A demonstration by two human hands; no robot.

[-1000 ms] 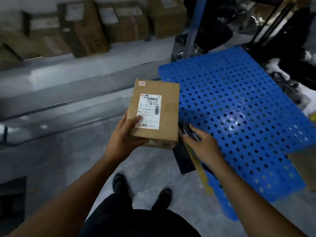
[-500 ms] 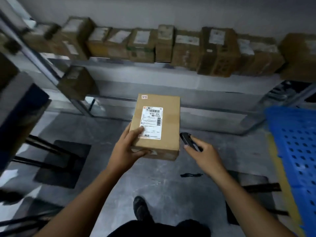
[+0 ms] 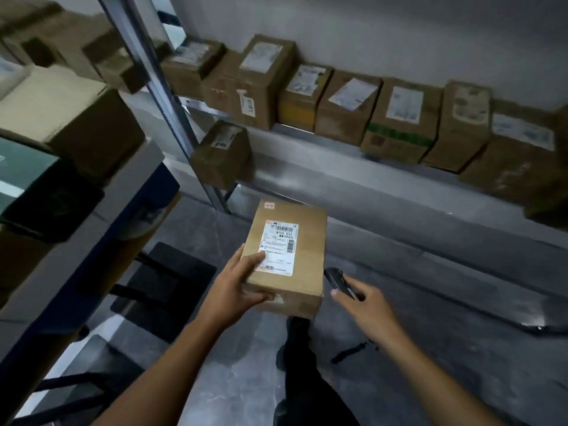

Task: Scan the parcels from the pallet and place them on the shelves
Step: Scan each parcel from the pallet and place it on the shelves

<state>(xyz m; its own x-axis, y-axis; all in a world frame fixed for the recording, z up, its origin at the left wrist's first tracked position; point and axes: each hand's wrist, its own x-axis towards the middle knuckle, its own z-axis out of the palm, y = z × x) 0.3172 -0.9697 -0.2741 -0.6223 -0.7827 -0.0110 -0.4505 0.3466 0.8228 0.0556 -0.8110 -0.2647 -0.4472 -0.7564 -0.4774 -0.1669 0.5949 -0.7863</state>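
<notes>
- Grey concrete floor (image 3: 215, 379) fills the aisle; at far left a blue-edged rack (image 3: 76, 281) carries blurred cardboard boxes (image 3: 70, 118).
- Left hand (image 3: 233, 290) grips the brown cardboard parcel with white barcode label (image 3: 307, 265), thumb on top, holding it in the air short of the shelves.
- Right hand (image 3: 365, 305) curls round a small black handheld scanner (image 3: 336, 279) just beside the parcel.
- Rightward, the grey metal shelf (image 3: 353, 179) bears a row of brown boxes (image 3: 399, 118), so much stocking looks done.
- Whether this parcel is scanned I cannot tell; it is not yet shelved.
</notes>
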